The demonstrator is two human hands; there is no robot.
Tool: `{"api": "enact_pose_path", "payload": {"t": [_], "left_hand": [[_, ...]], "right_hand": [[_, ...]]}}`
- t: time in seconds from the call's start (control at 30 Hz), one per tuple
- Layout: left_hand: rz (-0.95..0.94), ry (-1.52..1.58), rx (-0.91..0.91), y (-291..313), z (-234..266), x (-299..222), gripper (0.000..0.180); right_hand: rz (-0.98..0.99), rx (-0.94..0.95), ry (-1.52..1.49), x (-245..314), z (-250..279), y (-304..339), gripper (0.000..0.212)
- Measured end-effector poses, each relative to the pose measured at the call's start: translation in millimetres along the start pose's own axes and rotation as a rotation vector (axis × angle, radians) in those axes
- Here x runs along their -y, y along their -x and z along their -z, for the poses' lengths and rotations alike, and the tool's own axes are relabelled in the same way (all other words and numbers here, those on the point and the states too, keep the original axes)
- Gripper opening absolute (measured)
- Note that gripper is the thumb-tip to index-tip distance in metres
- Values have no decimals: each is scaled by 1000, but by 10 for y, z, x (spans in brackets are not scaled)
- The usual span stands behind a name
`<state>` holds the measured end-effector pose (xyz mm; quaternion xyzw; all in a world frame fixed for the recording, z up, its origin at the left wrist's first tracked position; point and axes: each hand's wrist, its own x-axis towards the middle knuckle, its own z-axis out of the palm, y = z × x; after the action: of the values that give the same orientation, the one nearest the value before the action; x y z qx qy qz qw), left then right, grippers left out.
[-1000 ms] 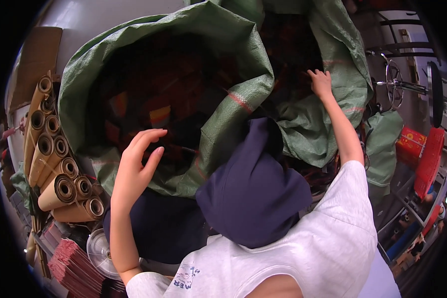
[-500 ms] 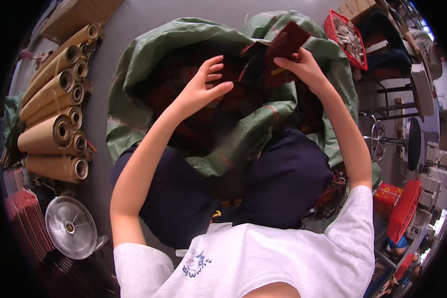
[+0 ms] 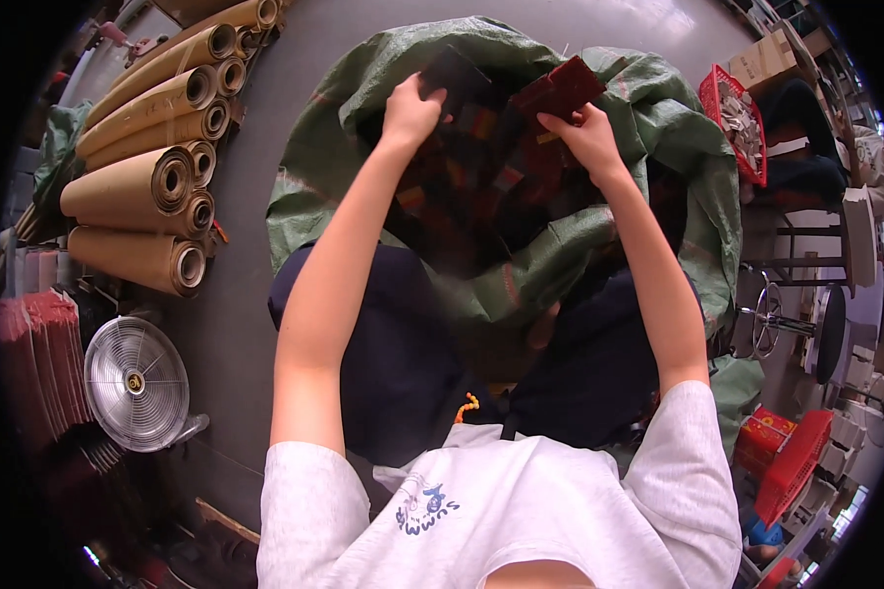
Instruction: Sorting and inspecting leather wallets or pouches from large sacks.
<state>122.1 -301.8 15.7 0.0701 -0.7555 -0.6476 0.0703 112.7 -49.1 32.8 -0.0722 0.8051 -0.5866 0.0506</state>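
A large green woven sack [image 3: 363,69] lies wide open in front of my knees. Inside it is a heap of dark red and black flat pieces [image 3: 481,177], many blurred in shadow. My left hand [image 3: 414,113] pinches a flat, dark, roughly rectangular piece [image 3: 457,77] over the sack's far left side. On the right, my right hand [image 3: 581,137] grips a flat dark red piece [image 3: 563,90], tilted above the opening. The two pieces are held apart. What material they are made of, I cannot tell.
Brown paper rolls [image 3: 133,182] are stacked at the left, above a round metal fan [image 3: 136,383]. To the far right stand a red basket [image 3: 709,93] of small pale pieces, a cardboard box [image 3: 764,61] and a round stool [image 3: 830,334]. Another red basket [image 3: 796,466] is lower right.
My left hand, open and empty before, has moved to the far side and closed on a dark piece. My right hand still holds the red piece. The whole view has shifted.
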Motion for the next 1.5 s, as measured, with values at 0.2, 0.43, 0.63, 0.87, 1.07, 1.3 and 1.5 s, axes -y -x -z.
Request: {"api": "enact_pose_path", "payload": {"t": [0.2,0.43,0.63,0.87,1.07,1.3,1.5], "left_hand": [[-156,-401,90,74,66,35,71],[-42,-20,482,227,-274,-262,46],[-218,-360,311,107,-225,-62,32],[-82,-322,240,116,-144,-35,36],[-72,-368,15,105,-193,-154,44],[-108,-358,120,45,-324,-142,90],[-36,-288,178,77,-267,-157,61]], "right_hand": [[-55,151,-184,228,36,-55,31],[-116,234,-268,370,-21,-128,37],[-83,156,-58,382,1,-172,44],[-116,254,214,319,234,-171,47],[-72,227,262,76,128,-315,44],[-26,267,164,33,40,-380,34],[-31,206,697,366,-89,-287,55]]}}
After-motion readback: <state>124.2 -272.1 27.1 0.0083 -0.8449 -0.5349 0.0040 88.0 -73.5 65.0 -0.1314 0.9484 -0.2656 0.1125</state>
